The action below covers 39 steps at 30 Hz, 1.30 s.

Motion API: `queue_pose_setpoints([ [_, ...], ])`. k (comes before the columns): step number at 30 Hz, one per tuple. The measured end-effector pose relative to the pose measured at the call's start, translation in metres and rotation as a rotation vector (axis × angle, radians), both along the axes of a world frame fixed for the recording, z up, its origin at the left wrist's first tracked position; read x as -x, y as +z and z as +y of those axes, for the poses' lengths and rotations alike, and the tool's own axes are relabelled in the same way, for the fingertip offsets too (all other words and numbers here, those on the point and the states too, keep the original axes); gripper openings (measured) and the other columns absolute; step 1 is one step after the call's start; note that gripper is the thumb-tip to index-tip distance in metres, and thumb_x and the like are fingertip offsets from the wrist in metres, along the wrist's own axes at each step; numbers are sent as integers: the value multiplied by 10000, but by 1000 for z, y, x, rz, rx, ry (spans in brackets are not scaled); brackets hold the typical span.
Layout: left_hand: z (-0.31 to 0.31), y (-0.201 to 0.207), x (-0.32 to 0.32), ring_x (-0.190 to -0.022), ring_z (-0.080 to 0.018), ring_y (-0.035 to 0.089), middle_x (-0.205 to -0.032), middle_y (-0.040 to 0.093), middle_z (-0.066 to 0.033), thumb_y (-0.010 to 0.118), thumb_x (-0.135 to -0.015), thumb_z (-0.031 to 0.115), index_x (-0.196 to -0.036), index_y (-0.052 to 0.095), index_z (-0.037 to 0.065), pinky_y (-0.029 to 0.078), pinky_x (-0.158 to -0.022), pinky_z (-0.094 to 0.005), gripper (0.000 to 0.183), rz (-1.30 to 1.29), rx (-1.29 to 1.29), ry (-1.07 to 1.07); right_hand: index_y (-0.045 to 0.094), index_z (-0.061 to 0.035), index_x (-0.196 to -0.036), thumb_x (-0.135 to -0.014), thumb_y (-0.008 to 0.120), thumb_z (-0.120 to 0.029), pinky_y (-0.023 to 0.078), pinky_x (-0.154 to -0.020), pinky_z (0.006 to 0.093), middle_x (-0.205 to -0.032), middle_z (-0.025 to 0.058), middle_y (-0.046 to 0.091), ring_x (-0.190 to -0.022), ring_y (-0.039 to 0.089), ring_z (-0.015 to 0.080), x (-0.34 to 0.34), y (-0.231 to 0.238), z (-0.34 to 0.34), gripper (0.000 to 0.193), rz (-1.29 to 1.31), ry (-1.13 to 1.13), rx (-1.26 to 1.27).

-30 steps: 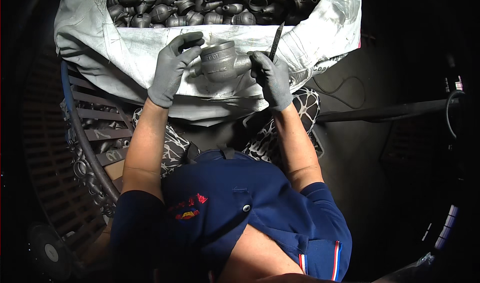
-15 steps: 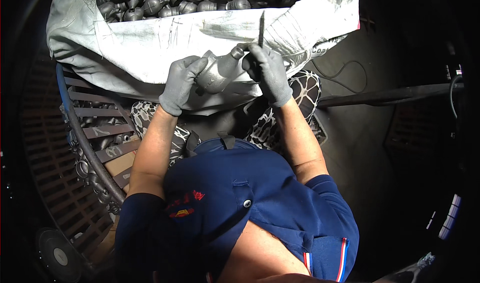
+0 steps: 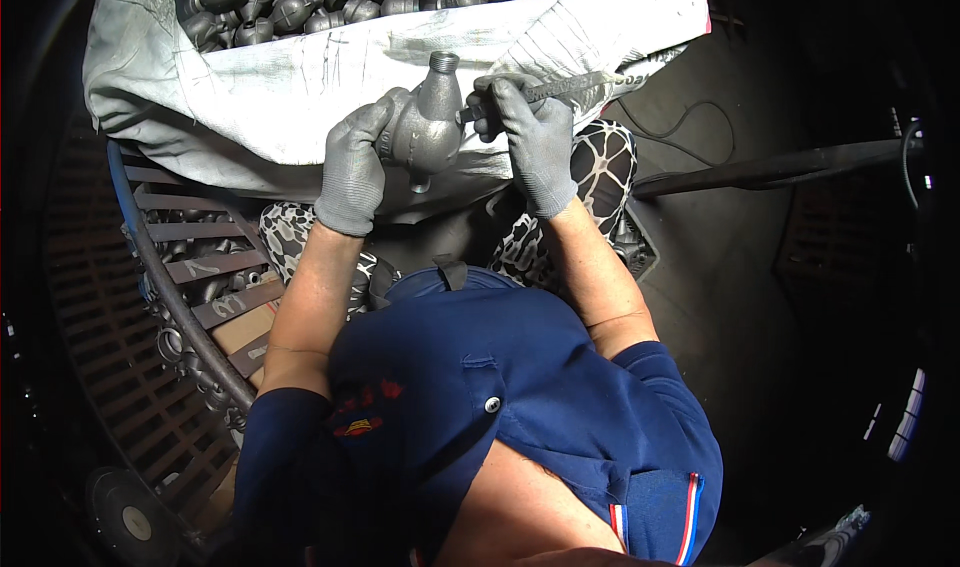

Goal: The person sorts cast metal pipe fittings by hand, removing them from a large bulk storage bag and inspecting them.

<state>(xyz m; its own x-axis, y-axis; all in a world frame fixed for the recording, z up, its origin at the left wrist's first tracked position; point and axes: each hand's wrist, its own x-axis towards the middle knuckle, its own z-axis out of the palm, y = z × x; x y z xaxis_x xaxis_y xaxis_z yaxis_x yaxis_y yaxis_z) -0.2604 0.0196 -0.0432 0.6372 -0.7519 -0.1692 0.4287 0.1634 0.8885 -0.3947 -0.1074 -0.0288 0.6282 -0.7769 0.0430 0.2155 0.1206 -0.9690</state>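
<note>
My left hand [image 3: 354, 162], in a grey knit glove, is closed round the side of a grey metal casting [image 3: 430, 132]. This casting has a bulbous body, a threaded neck pointing up and away from me, and a short stub at its lower end. In my gloved right hand [image 3: 530, 137] is a long flat metal tool, which looks like a file [image 3: 575, 87]. Its broad end sticks out to the right past my fingers. The narrow end points left at the casting's side, close to or touching it; exact contact cannot be made out.
A large white woven sack [image 3: 250, 97] full of similar castings [image 3: 295, 12] stands just beyond my hands. To the left is a slatted metal crate [image 3: 195, 267] with more metal parts. A dark bar [image 3: 780, 167] and a thin cable [image 3: 700, 107] lie to the right.
The casting has turned so its neck points away from me instead of toward the right. The file has swung from upright to nearly level, its narrow end now at the casting.
</note>
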Motion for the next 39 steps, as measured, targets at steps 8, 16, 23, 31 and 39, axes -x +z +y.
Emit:
queue_pose_setpoints([
  [8, -3, -8, 2, -794, -187, 654, -962, 664, -122, 551, -923, 193, -1082, 612, -49, 547, -681, -299, 296, -19, -12, 42, 665, 38, -906, -926, 560, -210, 445, -529, 221, -654, 22, 619, -580, 537, 51, 17, -2, 16, 270, 80, 69, 148],
  [16, -29, 15, 17, -795, -162, 658, -973, 660, -118, 483, -958, 212, -1109, 599, -36, 562, -628, -279, 313, -201, 11, -72, 595, 5, -1160, -941, 415, -83, 456, -652, 215, -776, 23, 633, -686, 547, 62, 60, 15, -29, 297, -78, 119, 73],
  [23, -88, 77, 64, -857, -223, 617, -992, 637, -167, 456, -912, -22, -1040, 627, -32, 483, -805, -293, 214, -883, -56, -353, 656, -32, -988, -790, 697, -260, 482, -673, 275, -808, 86, 675, -738, 621, 138, 113, 75, -71, 305, 229, -162, 596],
  [31, -130, 54, 78, -1000, -213, 605, -1062, 640, -185, 401, -987, 209, -1210, 525, -64, 443, -937, -324, 374, -847, 76, -433, 678, -29, -953, -775, 725, -222, 484, -651, 247, -778, 52, 684, -711, 609, 76, 248, 36, -90, 267, 825, -828, 805],
  [39, -126, 9, 29, -860, -214, 601, -931, 644, -120, 538, -919, 123, -1118, 590, -43, 483, -806, -337, 264, -968, -40, -302, 672, -21, -976, -779, 659, -374, 482, -753, 368, -938, 157, 685, -859, 654, 273, 302, -172, -121, 405, 877, -798, 141],
])
